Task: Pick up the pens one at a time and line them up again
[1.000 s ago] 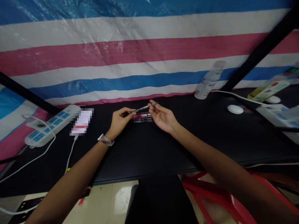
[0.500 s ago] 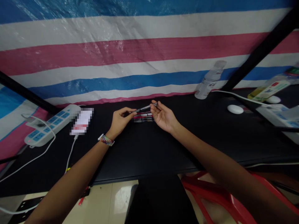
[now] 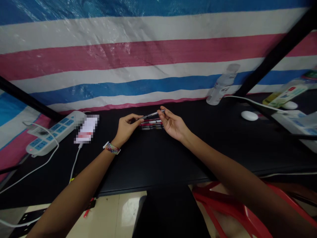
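Black desk [image 3: 153, 158] along a striped sheet [image 3: 138, 56], and your left hand [image 3: 126, 129] is angling inward, thumb and finger pinching the pen [image 3: 152, 115] above the pen row [image 3: 151, 124]. Your right hand [image 3: 173, 124] is tilting palm-in, fingertips closing on its other end; both hands are hiding the row's ends.

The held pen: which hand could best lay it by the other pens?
Probably the left hand: it pinches one end of the held pen near the other pens; the right hand looks looser.
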Tool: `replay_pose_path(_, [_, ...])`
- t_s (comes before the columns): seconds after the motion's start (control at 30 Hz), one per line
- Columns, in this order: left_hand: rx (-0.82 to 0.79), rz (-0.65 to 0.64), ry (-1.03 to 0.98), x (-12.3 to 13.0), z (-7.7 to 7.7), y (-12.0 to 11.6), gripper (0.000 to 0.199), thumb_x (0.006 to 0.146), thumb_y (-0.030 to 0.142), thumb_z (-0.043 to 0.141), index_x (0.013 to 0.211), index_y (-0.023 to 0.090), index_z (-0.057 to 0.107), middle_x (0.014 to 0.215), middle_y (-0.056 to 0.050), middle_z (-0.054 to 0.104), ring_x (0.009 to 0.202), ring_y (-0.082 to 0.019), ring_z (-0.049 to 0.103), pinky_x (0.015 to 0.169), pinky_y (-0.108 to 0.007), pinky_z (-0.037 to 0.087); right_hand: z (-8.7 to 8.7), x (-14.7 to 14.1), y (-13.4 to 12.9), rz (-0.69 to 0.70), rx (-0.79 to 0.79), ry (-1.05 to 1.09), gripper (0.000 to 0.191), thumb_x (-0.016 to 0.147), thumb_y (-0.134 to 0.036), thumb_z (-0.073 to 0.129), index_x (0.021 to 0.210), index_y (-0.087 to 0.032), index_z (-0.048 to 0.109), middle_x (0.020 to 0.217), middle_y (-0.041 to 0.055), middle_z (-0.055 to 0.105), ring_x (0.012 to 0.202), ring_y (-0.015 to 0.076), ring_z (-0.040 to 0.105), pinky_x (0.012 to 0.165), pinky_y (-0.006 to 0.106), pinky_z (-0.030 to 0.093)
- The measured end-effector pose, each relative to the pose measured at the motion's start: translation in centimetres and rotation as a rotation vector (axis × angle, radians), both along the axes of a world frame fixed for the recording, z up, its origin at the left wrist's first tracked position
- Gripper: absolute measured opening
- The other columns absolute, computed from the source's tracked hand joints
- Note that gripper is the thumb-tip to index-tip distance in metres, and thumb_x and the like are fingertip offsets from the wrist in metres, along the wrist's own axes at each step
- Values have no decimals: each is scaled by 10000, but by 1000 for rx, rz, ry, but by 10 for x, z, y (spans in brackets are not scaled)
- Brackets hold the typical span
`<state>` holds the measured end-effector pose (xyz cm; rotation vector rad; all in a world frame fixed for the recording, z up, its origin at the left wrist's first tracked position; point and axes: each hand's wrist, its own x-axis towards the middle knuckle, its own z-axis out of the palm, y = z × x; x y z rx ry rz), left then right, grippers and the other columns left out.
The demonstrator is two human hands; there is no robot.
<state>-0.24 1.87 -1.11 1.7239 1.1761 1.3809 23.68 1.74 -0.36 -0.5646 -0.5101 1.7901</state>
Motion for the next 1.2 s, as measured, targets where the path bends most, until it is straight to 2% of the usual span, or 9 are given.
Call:
replay_pose_path(0.1, [-8, -6, -7, 0, 0, 0, 250, 836, 422, 937, 980, 222, 903, 907, -63, 857, 810, -206, 742, 774, -340, 600, 2, -1, -2, 20, 16, 37, 334, 969, -18, 638, 1219, -205, 756, 1102, 38, 859, 1170, 156, 826, 1063, 239, 665])
replay_pose_path(0.27, [-13, -23, -25, 0, -2, 1, 263, 827, 431, 943, 985, 225, 905, 911, -68, 858, 820, -211, 748, 785, -346, 604, -1, 0, 1, -14, -78, 65, 193, 1082, -230, 648, 1227, -170, 760, 1066, 88, 856, 1143, 200, 838, 1015, 269, 696])
replay_pose_path(0.47, [-15, -1, -19, -1, -1, 0, 249, 831, 419, 940, 982, 224, 905, 887, -61, 850, 804, -203, 739, 749, -326, 593, 2, -1, -2, 8, -10, 17, 284, 983, -36, 668, 1200, -200, 748, 1082, 43, 855, 1193, 161, 819, 1112, 238, 636])
replay_pose_path(0.57, [-24, -15, -24, 0, 0, 0, 248, 833, 414, 934, 985, 220, 906, 856, -58, 843, 781, -199, 738, 738, -324, 594, 4, -1, -4, 35, 50, 12, 239, 990, -97, 690, 1200, -191, 754, 1190, 74, 849, 1291, 193, 784, 1162, 280, 618])
replay_pose_path(0.7, [-30, -27, -34, 0, 0, -1, 260, 830, 420, 937, 989, 217, 906, 874, -65, 852, 790, -206, 752, 761, -341, 615, 0, 0, 0, -17, 2, -30, 118, 1037, -301, 737, 1093, -199, 759, 1113, 101, 848, 1257, 237, 799, 1077, 313, 682])
replay_pose_path(0.8, [-41, -34, -32, 0, -1, -1, 242, 832, 410, 933, 985, 223, 906, 883, -66, 857, 800, -210, 762, 776, -354, 628, -1, -1, 1, -44, -4, -68, 65, 1004, -189, 740, 1063, -214, 753, 1086, 75, 846, 1220, 207, 809, 1059, 277, 682])
replay_pose_path(0.9, [-39, -28, -24, 1, 0, -1, 228, 829, 398, 927, 974, 223, 905, 859, -65, 852, 786, -209, 762, 757, -351, 630, 1, -2, -2, -17, 52, -68, 230, 958, -84, 725, 1134, -227, 763, 1158, 49, 851, 1234, 182, 801, 1079, 253, 664])
replay_pose_path(1.07, [-53, -39, -31, 3, 0, -3, 273, 819, 437, 935, 966, 210, 901, 852, -72, 852, 799, -222, 772, 758, -352, 637, 3, -1, -1, -15, -15, -8, 142, 1077, -267, 659, 1134, -197, 770, 1092, 75, 858, 1124, 188, 832, 980, 257, 707])
replay_pose_path(1.2, [-59, -45, -37, 2, 0, -3, 268, 819, 426, 934, 974, 210, 902, 854, -69, 852, 789, -211, 763, 756, -342, 623, 2, -2, 0, -54, -54, -35, 123, 1045, -156, 663, 1083, -208, 768, 1009, 59, 851, 1103, 177, 831, 969, 237, 703])
